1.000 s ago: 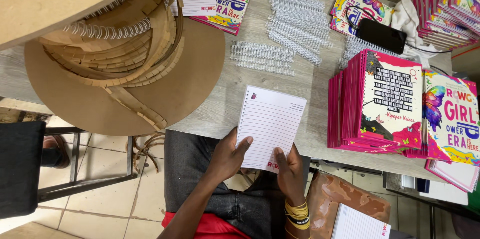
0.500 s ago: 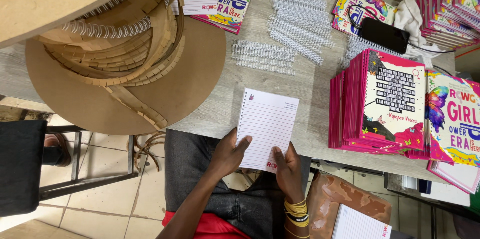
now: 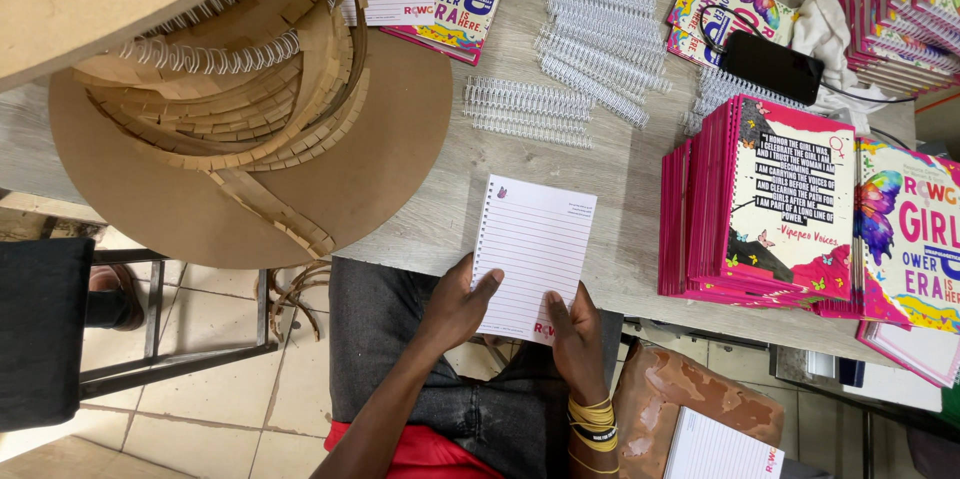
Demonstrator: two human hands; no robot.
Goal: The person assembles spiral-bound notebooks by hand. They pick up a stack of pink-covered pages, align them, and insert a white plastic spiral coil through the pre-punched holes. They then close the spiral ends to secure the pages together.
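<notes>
White lined punched sheet stack (image 3: 533, 254), flat at table edge, slightly tilted.

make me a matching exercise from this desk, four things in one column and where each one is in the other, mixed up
Things:
1. stack of white lined punched pages
2. loose white wire binding coils
3. black phone
4. pile of pink-edged notebooks

Places:
A. on the colourful covers at the far right
B. held at the near table edge by the left hand and right hand
C. right of the held pages
D. spread at the table's middle, beyond the pages

Pairs: 1-B, 2-D, 3-A, 4-C
</notes>
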